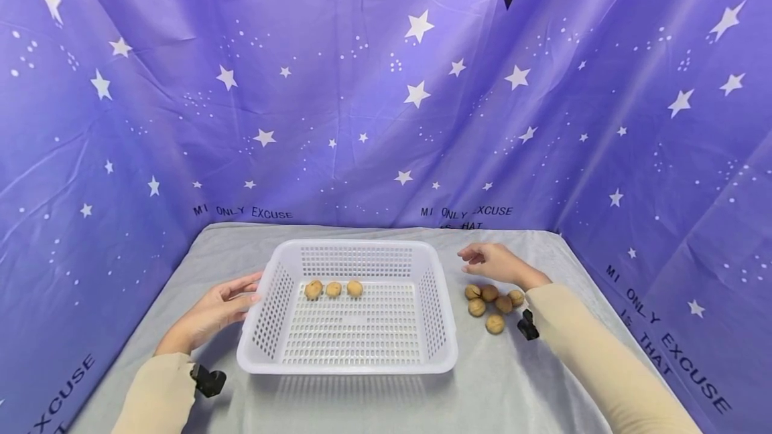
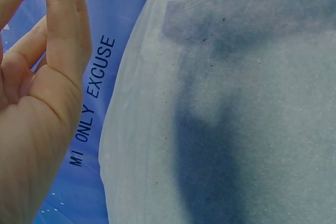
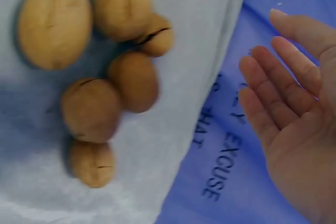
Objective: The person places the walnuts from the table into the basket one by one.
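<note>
Three walnuts (image 1: 334,290) sit in a row here, just left of the centre of the head view, on the floor of my white basket (image 1: 346,368), up towards its far wall and nearer its left side, small gaps between them. And over to the right of the frame, outside the basket, six more walnuts (image 1: 476,307)! Five bunch together and one lies a touch lower, closer to me; in the right wrist view they fill the left half, several touching, a dark crack showing on one.

Right above that bunch, there's my right hand (image 1: 497,263), fingers loosely bent and relaxed, gripping nothing, well apart from the basket's right rim. Across on the left, my left hand (image 1: 211,313) is up at the basket's left rim, fingers extended and relaxed rather than curled round it; whether the fingertips actually touch, I cannot tell.

Beige sleeves (image 1: 158,397) run in from the lower corners, a small black device (image 1: 208,380) at my left cuff and another black device (image 1: 528,325) at my right. Beneath it all, the worktop (image 1: 362,410) wears a pale grey cloth, with soft shadow along the basket's near edge. Behind and to both sides hangs a purple-blue curtain (image 1: 338,173), dotted with white stars, black lettering along its lower part, two big dark stars cut off by the top edge.
</note>
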Demonstrator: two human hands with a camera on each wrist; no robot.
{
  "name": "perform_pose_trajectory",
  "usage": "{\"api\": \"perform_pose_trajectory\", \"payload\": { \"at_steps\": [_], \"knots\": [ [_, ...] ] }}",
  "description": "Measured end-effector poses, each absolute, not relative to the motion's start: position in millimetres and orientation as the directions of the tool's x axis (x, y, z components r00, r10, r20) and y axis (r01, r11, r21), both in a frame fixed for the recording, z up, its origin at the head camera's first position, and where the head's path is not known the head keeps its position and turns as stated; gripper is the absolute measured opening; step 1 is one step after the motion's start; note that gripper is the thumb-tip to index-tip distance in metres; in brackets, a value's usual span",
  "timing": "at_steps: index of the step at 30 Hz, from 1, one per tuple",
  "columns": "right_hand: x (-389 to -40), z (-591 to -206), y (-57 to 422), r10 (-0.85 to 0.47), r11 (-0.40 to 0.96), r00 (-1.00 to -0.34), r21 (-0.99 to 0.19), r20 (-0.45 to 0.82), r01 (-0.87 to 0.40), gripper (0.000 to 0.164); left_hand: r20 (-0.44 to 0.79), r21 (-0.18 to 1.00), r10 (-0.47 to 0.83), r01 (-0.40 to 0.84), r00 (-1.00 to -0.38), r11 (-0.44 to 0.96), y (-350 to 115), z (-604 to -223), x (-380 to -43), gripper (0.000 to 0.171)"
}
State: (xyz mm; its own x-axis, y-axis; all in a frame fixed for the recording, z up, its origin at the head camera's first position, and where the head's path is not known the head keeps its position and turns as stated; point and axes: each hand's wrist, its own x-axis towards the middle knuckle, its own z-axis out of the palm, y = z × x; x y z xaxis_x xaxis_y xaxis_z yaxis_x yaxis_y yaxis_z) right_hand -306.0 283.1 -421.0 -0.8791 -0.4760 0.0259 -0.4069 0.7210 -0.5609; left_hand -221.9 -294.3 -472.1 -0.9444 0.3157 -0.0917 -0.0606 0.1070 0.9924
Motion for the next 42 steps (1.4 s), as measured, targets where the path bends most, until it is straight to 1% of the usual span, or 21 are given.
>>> {"api": "perform_pose_trajectory", "payload": {
  "at_steps": [5,8,11,15,20,28,34,38,42],
  "knots": [
    [-301,-442,292,-0.444,0.724,-0.895,-0.605,-0.041,-0.331,0.036,-0.082,0.994,0.326,-0.053,-0.942,0.096,-295,-473,-223,0.065],
    [-298,-457,297,-0.415,0.715,-0.905,-0.647,-0.090,-0.263,0.038,-0.074,0.995,0.330,-0.047,-0.941,0.089,-295,-474,-223,0.065],
    [-294,-469,302,-0.404,0.710,-0.906,-0.668,-0.125,-0.225,0.040,-0.070,0.995,0.334,-0.043,-0.940,0.086,-295,-476,-223,0.065],
    [-291,-477,307,-0.420,0.705,-0.899,-0.668,-0.124,-0.238,0.039,-0.067,0.996,0.335,-0.043,-0.940,0.078,-295,-478,-223,0.065],
    [-291,-477,309,-0.412,0.697,-0.903,-0.679,-0.119,-0.229,0.036,-0.062,0.997,0.336,-0.039,-0.940,0.073,-294,-478,-224,0.064],
    [-296,-459,304,-0.389,0.708,-0.911,-0.677,-0.137,-0.201,0.042,-0.075,0.995,0.329,-0.049,-0.941,0.087,-295,-476,-224,0.065],
    [-301,-431,296,-0.432,0.695,-0.901,-0.645,-0.023,-0.317,0.040,-0.068,0.996,0.336,-0.043,-0.939,0.082,-296,-476,-223,0.064],
    [-305,-413,286,-0.437,0.676,-0.899,-0.647,0.033,-0.353,0.040,-0.064,0.996,0.336,-0.042,-0.940,0.074,-297,-475,-223,0.065],
    [-307,-395,272,-0.440,0.663,-0.896,-0.653,0.054,-0.365,0.043,-0.062,0.996,0.339,-0.039,-0.939,0.076,-296,-475,-223,0.065]
  ]
}}
